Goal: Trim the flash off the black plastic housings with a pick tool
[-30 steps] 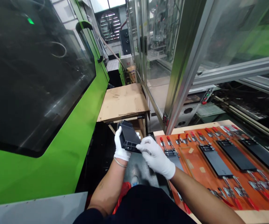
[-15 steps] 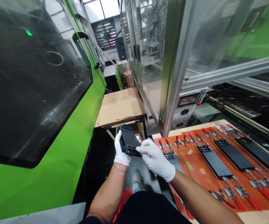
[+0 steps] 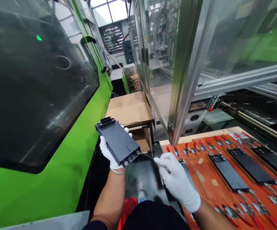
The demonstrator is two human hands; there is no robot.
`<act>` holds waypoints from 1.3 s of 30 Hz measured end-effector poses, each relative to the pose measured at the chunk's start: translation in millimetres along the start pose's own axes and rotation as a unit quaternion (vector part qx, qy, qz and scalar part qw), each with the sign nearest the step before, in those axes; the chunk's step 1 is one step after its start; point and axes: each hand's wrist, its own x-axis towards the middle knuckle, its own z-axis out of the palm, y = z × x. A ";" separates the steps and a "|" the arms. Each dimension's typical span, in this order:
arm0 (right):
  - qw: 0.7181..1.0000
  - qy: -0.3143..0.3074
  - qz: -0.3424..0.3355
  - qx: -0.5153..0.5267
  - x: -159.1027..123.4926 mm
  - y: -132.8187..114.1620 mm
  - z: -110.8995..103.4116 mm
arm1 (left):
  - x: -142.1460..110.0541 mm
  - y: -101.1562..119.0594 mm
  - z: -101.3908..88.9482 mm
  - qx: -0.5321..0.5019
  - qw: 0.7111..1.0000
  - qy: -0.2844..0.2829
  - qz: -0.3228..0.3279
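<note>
And we're on the move: the left hand (image 3: 109,154), in a white glove, is palm up beneath a flat black plastic part (image 3: 118,141), fingers spread along its underside. That part is held tilted in mid-frame, clear of any surface, its holed end toward the camera. Over on the right, the right hand (image 3: 177,180), also gloved, has its thumb and fingers pressed together in a pinch just off the edge of an orange board (image 3: 196,166). What's in that pinch is too small to call, though a thin line (image 3: 148,156) runs from the black part toward it. Across the board, three dark plates (image 3: 228,171) lie flat among rows of red-handled toggle clamps (image 3: 177,150), and a fourth, narrower strip (image 3: 188,175) sits partly hidden beside the right hand. So the score so far: those are on the board, and this black part is off it, in the hand. Around the action, a green machine (image 3: 44,191) fills the left of the frame, and a sheet of cardboard (image 3: 129,108) lies on a wooden stand at centre.
</note>
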 end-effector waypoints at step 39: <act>0.992 0.027 -0.049 -0.110 -3.8 -20.8 18.3 | -14.6 16.0 -11.9 0.070 0.979 -0.113 0.156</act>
